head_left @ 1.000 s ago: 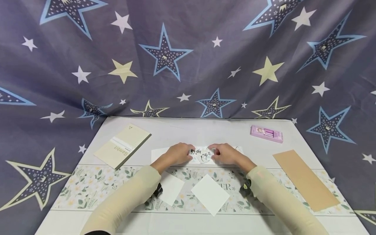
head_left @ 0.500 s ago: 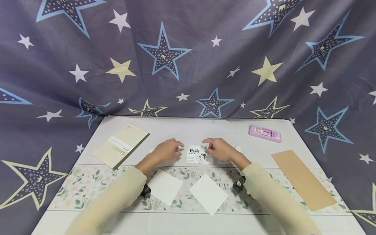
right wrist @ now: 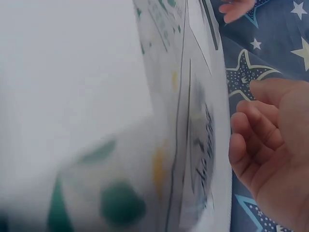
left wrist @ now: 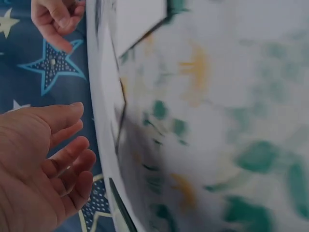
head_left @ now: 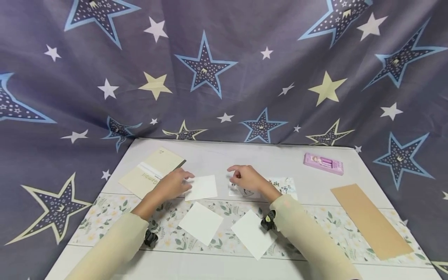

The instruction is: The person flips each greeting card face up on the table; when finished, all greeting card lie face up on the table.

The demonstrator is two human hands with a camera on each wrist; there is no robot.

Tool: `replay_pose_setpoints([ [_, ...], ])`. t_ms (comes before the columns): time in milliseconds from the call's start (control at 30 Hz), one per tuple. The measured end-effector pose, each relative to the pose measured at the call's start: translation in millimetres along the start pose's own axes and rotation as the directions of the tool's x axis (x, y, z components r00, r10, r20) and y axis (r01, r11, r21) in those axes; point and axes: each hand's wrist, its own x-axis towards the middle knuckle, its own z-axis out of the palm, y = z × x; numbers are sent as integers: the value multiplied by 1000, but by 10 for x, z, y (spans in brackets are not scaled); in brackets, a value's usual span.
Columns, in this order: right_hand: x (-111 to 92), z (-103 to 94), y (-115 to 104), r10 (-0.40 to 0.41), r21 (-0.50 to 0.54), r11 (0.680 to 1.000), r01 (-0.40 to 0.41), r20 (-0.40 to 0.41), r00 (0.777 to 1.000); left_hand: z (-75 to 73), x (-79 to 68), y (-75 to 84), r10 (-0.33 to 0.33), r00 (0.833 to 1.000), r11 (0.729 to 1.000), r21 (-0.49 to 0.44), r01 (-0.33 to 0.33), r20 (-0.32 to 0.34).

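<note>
My left hand (head_left: 171, 183), fingers loosely bent and holding nothing, is beside the left edge of a square white card (head_left: 202, 187). Whether the fingertips touch that card is unclear. Over a white card with black brush lettering (head_left: 247, 193) is my right hand (head_left: 247, 178), its fingers loosely curled around nothing and its wrist hiding part of the card. A second lettered card (head_left: 287, 188) shows just right of that wrist. Nearer me lie two blank white cards, one at left (head_left: 201, 223) and one at right (head_left: 252, 235). Both wrist views show relaxed fingers with nothing between them.
A cream notebook (head_left: 144, 179) lies at the left, partly behind the left hand. Toward the back right is a purple pen box (head_left: 323, 163). A brown cardboard strip (head_left: 371, 221) slants along the right side. Behind the table (head_left: 224, 153) hangs a star-patterned curtain.
Both hands have come off the lettered card between them and moved left. The white card beside the left hand is now uncovered, and the second lettered card shows more. The head view has shifted slightly.
</note>
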Motion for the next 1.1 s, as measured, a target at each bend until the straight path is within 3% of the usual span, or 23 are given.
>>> replay_pose_setpoints([
  [133, 88, 121, -53, 16, 17, 1000, -16, -9, 1000, 67, -134, -67, -11, 1000, 1000, 21, 11, -6],
  [333, 233, 275, -196, 6, -40, 999, -6, 13, 1000, 114, -258, -73, -34, 999, 993, 115, 37, -27],
  [667, 324, 376, -307, 64, -92, 994, -57, 75, 995, 211, -285, -62, -26, 997, 989, 142, 37, -77],
  [1100, 348, 459, -310, 100, -114, 989, -91, 74, 992, 191, -279, -76, -78, 996, 993, 89, 81, -42],
])
